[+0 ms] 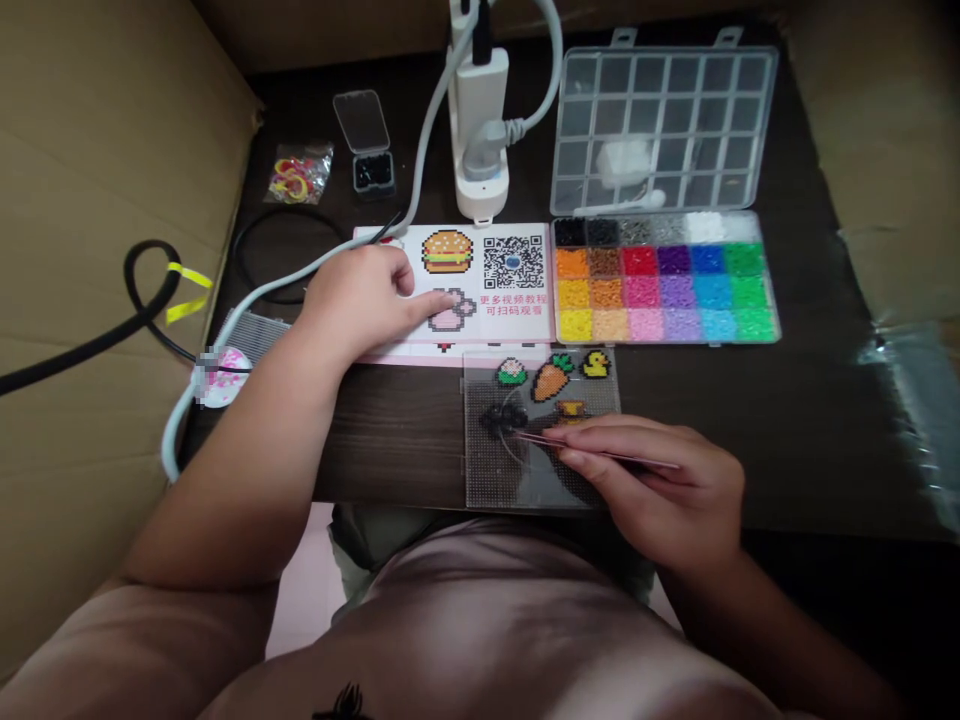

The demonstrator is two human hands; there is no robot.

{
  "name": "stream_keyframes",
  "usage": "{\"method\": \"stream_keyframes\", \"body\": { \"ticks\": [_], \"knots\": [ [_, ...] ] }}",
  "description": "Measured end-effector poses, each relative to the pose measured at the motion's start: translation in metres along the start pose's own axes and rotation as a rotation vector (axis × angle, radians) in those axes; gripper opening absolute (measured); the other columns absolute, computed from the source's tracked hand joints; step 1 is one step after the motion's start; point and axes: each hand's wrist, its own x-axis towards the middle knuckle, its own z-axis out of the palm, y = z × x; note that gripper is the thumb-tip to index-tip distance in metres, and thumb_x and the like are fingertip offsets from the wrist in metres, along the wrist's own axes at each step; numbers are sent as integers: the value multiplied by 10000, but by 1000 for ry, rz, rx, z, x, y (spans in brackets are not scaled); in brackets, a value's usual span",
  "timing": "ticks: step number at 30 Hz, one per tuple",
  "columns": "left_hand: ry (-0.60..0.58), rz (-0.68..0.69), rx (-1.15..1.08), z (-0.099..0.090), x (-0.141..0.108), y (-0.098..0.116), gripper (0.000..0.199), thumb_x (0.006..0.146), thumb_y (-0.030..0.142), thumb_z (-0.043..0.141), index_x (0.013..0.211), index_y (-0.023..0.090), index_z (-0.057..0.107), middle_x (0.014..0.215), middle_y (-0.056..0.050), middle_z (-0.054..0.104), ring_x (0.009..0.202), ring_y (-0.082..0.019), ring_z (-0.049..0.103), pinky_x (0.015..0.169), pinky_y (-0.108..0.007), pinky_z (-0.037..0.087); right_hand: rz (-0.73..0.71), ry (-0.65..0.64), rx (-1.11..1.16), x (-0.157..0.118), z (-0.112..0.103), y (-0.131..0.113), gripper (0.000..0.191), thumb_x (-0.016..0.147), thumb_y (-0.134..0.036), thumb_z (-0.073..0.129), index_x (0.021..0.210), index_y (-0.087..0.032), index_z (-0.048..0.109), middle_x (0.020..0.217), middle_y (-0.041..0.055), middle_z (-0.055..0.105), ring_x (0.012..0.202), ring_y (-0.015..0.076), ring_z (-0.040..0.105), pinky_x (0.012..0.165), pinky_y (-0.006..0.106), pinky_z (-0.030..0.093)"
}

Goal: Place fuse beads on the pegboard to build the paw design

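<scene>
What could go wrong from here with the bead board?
The pegboard sits at the edge of the table, so a nudge from the right hand might tip it. The tweezers are right beside the black beads and could knock them off their pegs. The bead tray lies uncovered, so a bump could spill or mix its colours.

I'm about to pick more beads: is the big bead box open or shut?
Open. The bead box's clear gridded lid lies flat behind its tray, leaving the coloured beads uncovered.
</scene>
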Motion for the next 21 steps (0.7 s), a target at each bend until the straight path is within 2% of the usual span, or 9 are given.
{"method": "stream_keyframes", "body": {
  "ticks": [8,15,21],
  "knots": [
    [-27,-29,26,-1,0,2,494,776,712,777,833,238,653,838,-62,639,867,-259,593,755,-386,395,-17,-15,14,-1,0,-1,267,857,-67,799,925,-316,867,907,10,872,755,218,848,718,308,726],
    [-9,-1,29,-2,-4,4,517,802,719,756,814,216,637,862,-37,654,840,-202,550,740,-363,356,39,-10,0,-4,-2,-3,224,874,-96,794,907,-307,861,913,22,872,782,231,849,737,339,728],
    [-18,8,36,-5,-7,6,541,827,723,730,821,187,652,865,-8,641,835,-165,531,762,-349,364,29,-7,9,-5,-3,-4,263,873,-68,786,929,-312,865,916,7,872,793,209,847,748,308,719]
  ]
}}
